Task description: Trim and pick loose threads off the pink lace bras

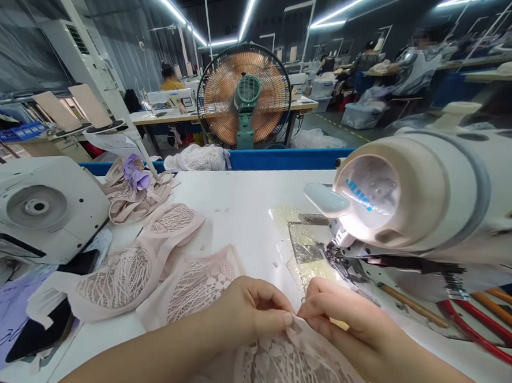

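Note:
Both hands meet low in the middle of the head view, pinching the top edge of a pale pink lace bra [292, 365]. My left hand [250, 310] grips that edge between thumb and forefinger. Close beside it, my right hand [337, 311] has its fingers closed on the same edge, just right of the left thumb. The bra's lower part runs out of the picture at the bottom. Another lace cup [201, 281] lies behind my left hand, and whether it joins the held piece cannot be seen. Further left, a bra with lace cups [122, 275] rests on the table.
A sewing machine [412, 188] stands at right, its lit needle area near my right hand. Red-handled scissors [494, 338] lie below it. Another white machine [40, 210] is at left, near a dark phone [39, 337]. A large fan [245, 94] stands beyond the white table [239, 198].

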Motion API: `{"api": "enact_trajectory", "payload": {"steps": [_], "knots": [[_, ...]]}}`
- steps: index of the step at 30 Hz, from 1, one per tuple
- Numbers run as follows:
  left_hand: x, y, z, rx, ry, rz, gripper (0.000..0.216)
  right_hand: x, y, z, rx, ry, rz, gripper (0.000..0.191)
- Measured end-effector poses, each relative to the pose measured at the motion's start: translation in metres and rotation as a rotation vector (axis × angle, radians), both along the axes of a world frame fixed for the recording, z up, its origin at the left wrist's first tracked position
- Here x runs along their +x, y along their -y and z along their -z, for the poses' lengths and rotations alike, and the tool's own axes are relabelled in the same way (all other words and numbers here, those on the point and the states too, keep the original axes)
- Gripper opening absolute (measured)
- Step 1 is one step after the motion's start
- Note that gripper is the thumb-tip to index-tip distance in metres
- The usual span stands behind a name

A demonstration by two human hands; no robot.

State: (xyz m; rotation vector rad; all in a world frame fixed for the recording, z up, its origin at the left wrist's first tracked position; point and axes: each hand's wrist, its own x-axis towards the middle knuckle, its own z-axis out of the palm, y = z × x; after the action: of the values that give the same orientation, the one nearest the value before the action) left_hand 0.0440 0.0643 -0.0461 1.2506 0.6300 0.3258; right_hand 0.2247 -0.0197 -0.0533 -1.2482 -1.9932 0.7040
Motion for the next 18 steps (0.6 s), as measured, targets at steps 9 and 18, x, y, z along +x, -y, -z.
{"api": "enact_trajectory", "payload": {"steps": [9,18], "knots": [[-0.0031,-0.0010,0.0074,-0.041,0.003,0.013,0.016,-0.0030,-0.0021,0.0002,-0.023,-0.045,0.010,0.023],[-0.0030,-0.0009,0.0084,-0.042,0.006,0.016,0.019,-0.0045,-0.0023,-0.0012,-0.052,-0.050,0.022,0.024]]}}
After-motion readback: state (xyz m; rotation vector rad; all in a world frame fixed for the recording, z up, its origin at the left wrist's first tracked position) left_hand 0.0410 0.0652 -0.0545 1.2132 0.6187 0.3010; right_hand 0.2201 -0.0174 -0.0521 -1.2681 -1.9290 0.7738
